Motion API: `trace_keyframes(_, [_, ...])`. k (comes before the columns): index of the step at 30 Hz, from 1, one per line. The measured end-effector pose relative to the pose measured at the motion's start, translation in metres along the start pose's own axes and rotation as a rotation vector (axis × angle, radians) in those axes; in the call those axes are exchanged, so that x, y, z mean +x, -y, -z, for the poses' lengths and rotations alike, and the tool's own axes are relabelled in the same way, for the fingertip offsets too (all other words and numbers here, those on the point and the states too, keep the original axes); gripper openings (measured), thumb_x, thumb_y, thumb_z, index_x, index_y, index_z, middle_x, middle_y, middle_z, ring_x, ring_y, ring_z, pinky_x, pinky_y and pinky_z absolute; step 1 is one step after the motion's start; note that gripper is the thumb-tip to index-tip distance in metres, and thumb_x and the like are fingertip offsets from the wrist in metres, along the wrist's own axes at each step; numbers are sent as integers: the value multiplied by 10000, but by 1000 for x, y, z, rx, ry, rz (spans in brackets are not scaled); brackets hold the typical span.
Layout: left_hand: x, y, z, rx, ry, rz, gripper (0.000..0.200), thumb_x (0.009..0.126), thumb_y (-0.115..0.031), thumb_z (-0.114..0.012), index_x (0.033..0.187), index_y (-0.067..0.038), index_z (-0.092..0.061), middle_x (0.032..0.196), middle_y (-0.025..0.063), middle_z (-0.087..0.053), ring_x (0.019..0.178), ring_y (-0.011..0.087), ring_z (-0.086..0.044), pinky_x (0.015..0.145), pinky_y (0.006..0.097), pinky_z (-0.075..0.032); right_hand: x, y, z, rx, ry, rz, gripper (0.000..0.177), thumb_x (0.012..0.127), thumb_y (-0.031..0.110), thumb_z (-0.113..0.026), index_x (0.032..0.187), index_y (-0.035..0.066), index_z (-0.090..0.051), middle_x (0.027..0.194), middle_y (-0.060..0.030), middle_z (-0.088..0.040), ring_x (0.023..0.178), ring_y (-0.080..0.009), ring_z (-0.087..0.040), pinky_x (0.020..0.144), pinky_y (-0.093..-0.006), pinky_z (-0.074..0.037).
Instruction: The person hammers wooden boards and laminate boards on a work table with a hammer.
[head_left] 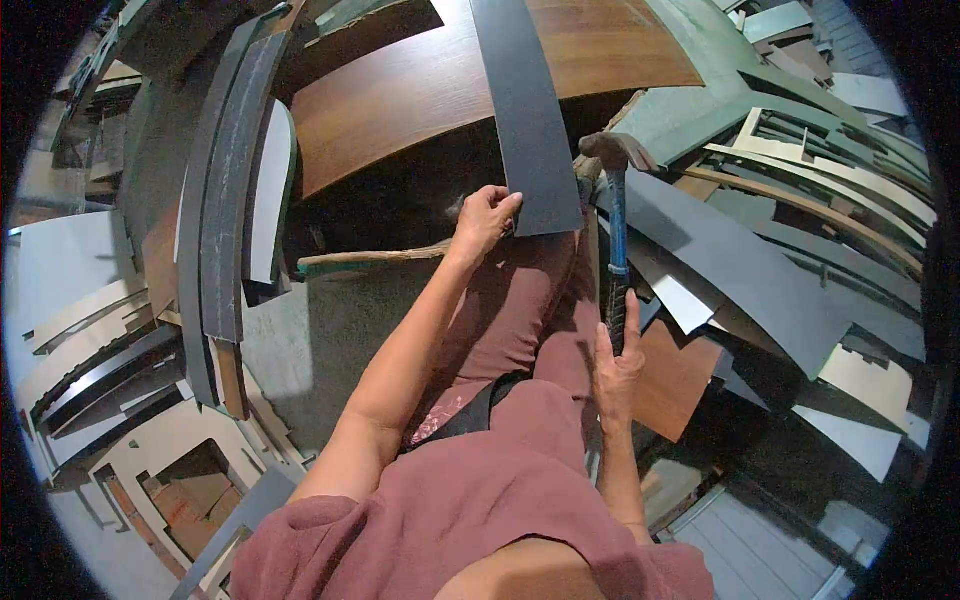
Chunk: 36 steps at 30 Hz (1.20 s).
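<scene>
My left hand (484,222) has its thumb and fingers closed at the lower left corner of a long dark grey board strip (532,130). That strip lies across a brown wood-grain panel (400,110) and ends above my legs. In my right hand (619,372) is a claw hammer (617,215), gripped low on its black and blue handle. Its rusty head points up, just right of the strip and apart from it. A wooden stick (380,257) lies left of my left hand, its right end hidden behind the wrist.
Long dark boards (235,150) stand stacked on the left. Grey, white and green offcut panels (740,260) are heaped on the right. A cream panel with a cutout (225,430) lies at lower left. Concrete floor (290,340) shows between the piles.
</scene>
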<state>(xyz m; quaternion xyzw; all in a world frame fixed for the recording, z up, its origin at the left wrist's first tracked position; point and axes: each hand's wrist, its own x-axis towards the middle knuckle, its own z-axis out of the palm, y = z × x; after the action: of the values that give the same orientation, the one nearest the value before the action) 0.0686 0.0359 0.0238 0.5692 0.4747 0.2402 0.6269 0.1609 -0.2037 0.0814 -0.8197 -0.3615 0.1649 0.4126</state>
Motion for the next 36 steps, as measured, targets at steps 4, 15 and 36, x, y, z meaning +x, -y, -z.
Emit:
trace_keyframes(4, [-1, -2, 1, -26, 48, 65, 373, 870, -288, -609, 1048, 40, -590, 861, 45, -627, 699, 95, -539, 629, 232, -446, 3, 4, -3, -63, 27, -45, 515, 901, 127, -531, 1382, 198, -363, 960, -63, -584, 739, -120, -487, 660, -254, -430])
trace_keyframes(15, [2, 4, 0, -21, 22, 6, 344, 861, -255, -614, 1012, 53, -599, 778, 49, -615, 633, 90, -531, 569, 239, -439, 1, 26, -1, -6, 101, -77, 563, 852, 106, -585, 1365, 204, -376, 959, -176, -623, 777, -302, -601, 718, -378, -457])
trace_keyframes(36, [15, 15, -4, -83, 30, 28, 475, 834, -262, -638, 1147, 71, -505, 930, 127, -610, 760, 151, -571, 662, 295, -471, -13, 20, 13, -42, 148, -109, 544, 848, 113, -584, 1354, 192, -397, 1148, -206, -573, 985, -343, -590, 816, -377, -460])
